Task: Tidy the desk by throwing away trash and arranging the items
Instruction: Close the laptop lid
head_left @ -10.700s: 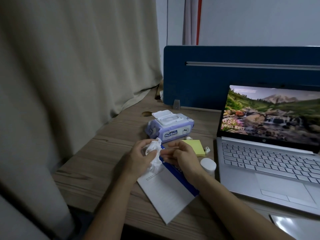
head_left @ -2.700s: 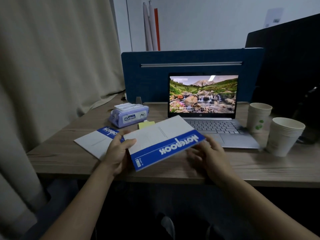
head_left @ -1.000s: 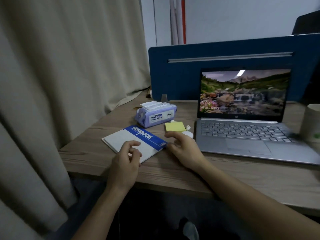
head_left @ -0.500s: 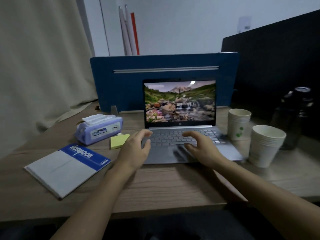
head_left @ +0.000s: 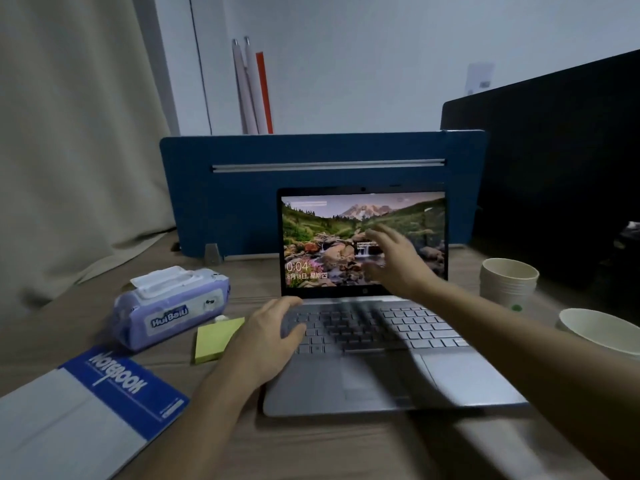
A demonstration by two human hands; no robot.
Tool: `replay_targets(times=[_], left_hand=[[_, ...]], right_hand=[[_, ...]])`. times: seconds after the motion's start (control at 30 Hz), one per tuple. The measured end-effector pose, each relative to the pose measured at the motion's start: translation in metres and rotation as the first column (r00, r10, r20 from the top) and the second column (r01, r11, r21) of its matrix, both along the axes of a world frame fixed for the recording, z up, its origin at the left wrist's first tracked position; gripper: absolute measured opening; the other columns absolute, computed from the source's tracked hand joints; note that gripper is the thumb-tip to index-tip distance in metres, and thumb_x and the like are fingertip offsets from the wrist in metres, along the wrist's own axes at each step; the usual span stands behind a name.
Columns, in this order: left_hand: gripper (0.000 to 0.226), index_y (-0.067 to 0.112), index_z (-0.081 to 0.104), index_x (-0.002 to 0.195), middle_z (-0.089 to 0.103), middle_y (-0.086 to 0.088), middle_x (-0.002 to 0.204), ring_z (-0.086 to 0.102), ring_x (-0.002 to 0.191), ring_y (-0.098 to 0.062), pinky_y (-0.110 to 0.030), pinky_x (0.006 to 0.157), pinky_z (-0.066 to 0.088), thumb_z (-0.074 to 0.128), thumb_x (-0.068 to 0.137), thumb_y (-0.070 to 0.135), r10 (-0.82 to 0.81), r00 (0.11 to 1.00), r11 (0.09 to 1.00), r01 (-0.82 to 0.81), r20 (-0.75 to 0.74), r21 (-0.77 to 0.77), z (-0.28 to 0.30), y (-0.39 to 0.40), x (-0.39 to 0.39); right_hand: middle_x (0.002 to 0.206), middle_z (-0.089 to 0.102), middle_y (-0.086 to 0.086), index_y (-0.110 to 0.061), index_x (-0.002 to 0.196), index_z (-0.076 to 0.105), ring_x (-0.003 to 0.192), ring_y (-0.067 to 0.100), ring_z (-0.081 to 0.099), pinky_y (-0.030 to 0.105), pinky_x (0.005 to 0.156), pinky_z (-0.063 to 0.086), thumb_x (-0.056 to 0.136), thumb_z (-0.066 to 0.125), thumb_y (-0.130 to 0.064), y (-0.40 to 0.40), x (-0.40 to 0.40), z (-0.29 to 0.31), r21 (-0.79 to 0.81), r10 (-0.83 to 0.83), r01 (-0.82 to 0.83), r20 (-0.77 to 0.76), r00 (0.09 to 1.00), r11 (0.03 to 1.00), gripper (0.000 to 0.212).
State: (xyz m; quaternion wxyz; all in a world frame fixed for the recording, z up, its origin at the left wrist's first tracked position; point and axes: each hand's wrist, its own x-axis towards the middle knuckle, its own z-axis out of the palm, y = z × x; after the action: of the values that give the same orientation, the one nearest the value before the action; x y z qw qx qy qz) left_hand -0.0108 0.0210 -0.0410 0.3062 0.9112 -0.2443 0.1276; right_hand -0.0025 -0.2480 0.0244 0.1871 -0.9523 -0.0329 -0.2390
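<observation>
My left hand rests at the near left corner of the open laptop, thumb and fingers loosely spread over the left end of the keyboard, holding nothing. My right hand is raised in front of the lit screen, fingers splayed and blurred, also empty; I cannot tell whether its fingertips touch the screen.

Just to the left of my left hand, partly under its wrist side, lies the yellow sticky-note pad flat on the wooden surface. Beyond the pad, farther left and back, sits the purple pack of wet wipes with its white flap lid up. Nearer to me and well to the left of my left forearm lies the notebook, blue band with white lettering facing up, at the surface's near edge.

To the right of the laptop, past my right forearm, stands a stack of paper cups, and nearer the right edge a second stack. A blue divider panel stands behind the laptop.
</observation>
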Motion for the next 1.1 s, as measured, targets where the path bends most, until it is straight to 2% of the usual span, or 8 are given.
replay_targets(times=[0.2,0.33,0.53,0.67,0.77,0.93,1.0,1.1], left_hand=[[0.04,0.045,0.047,0.134,0.051,0.021,0.138,0.051,0.123,-0.006,-0.024,0.09,0.042,0.058,0.095,0.042,0.014,0.999,0.999,-0.012,0.046,-0.048,-0.006,0.004,0.004],[0.039,0.046,0.047,0.132,0.051,0.024,0.133,0.053,0.116,-0.004,-0.026,0.089,0.046,0.058,0.095,0.042,0.017,0.999,0.999,-0.015,0.046,-0.051,-0.006,0.004,0.002],[0.04,0.04,0.05,0.134,0.05,0.024,0.129,0.051,0.118,-0.004,-0.022,0.089,0.041,0.059,0.095,0.037,0.036,0.998,0.998,-0.033,0.048,-0.055,-0.004,0.011,0.006],[0.039,0.032,0.056,0.133,0.058,0.014,0.135,0.055,0.123,-0.008,-0.035,0.101,0.049,0.062,0.095,0.029,0.032,0.999,0.996,-0.032,0.004,-0.087,-0.002,0.019,0.008],[0.034,0.032,0.059,0.127,0.064,0.011,0.127,0.059,0.106,-0.006,-0.029,0.088,0.05,0.064,0.093,0.029,0.091,0.995,0.992,-0.088,0.032,-0.092,0.0,0.024,0.004],[0.027,0.029,0.062,0.12,0.067,0.004,0.118,0.053,0.091,-0.005,-0.024,0.072,0.038,0.064,0.092,0.028,0.149,0.983,0.988,-0.143,0.105,-0.061,0.0,0.027,-0.014],[0.026,0.029,0.063,0.118,0.068,0.004,0.116,0.054,0.09,-0.004,-0.024,0.071,0.037,0.063,0.092,0.028,0.141,0.981,0.989,-0.133,0.135,-0.063,-0.001,0.027,-0.023],[0.031,0.022,0.064,0.12,0.071,-0.003,0.113,0.065,0.099,-0.02,-0.024,0.073,0.038,0.066,0.09,0.023,0.136,0.975,0.99,-0.126,0.175,-0.063,-0.003,0.028,-0.034]], right_hand=[[0.164,0.015,0.005,-0.023,0.153,0.025,0.148,0.032,0.011,0.047,0.121,0.01,0.094,0.056,-0.042,-0.004,0.055,0.049,-0.12,-0.152,0.179,0.207,0.967,0.977,0.07],[0.149,0.043,0.002,-0.025,0.146,0.037,0.143,0.029,0.023,0.055,0.119,0.01,0.095,0.043,-0.055,-0.012,0.067,0.061,-0.18,-0.275,0.326,0.259,0.926,0.928,0.06],[0.133,0.052,0.007,-0.021,0.139,0.043,0.128,0.033,0.041,0.051,0.117,0.017,0.093,0.042,-0.059,-0.015,0.048,0.059,-0.274,-0.223,0.328,0.353,0.909,0.904,0.06],[0.116,0.057,0.007,-0.019,0.126,0.05,0.111,0.032,0.049,0.044,0.102,0.032,0.091,0.04,-0.063,-0.011,0.024,0.059,-0.275,-0.199,0.347,0.449,0.871,0.896,0.056],[0.108,0.058,0.005,-0.02,0.119,0.052,0.103,0.029,0.05,0.043,0.096,0.033,0.091,0.038,-0.065,-0.009,0.002,0.055,-0.273,-0.189,0.356,0.491,0.851,0.894,0.054],[0.095,0.058,0.002,-0.02,0.108,0.054,0.093,0.027,0.052,0.04,0.092,0.033,0.089,0.044,-0.06,-0.004,-0.042,0.037,-0.273,-0.146,0.337,0.541,0.828,0.901,0.045],[0.094,0.058,0.001,-0.019,0.105,0.054,0.09,0.027,0.052,0.04,0.09,0.034,0.09,0.044,-0.06,-0.001,-0.059,0.027,-0.272,-0.139,0.332,0.546,0.826,0.903,0.045],[0.093,0.057,0.001,-0.019,0.105,0.056,0.089,0.026,0.051,0.039,0.089,0.035,0.09,0.046,-0.06,0.005,-0.083,0.01,-0.273,-0.134,0.328,0.547,0.826,0.905,0.044]])
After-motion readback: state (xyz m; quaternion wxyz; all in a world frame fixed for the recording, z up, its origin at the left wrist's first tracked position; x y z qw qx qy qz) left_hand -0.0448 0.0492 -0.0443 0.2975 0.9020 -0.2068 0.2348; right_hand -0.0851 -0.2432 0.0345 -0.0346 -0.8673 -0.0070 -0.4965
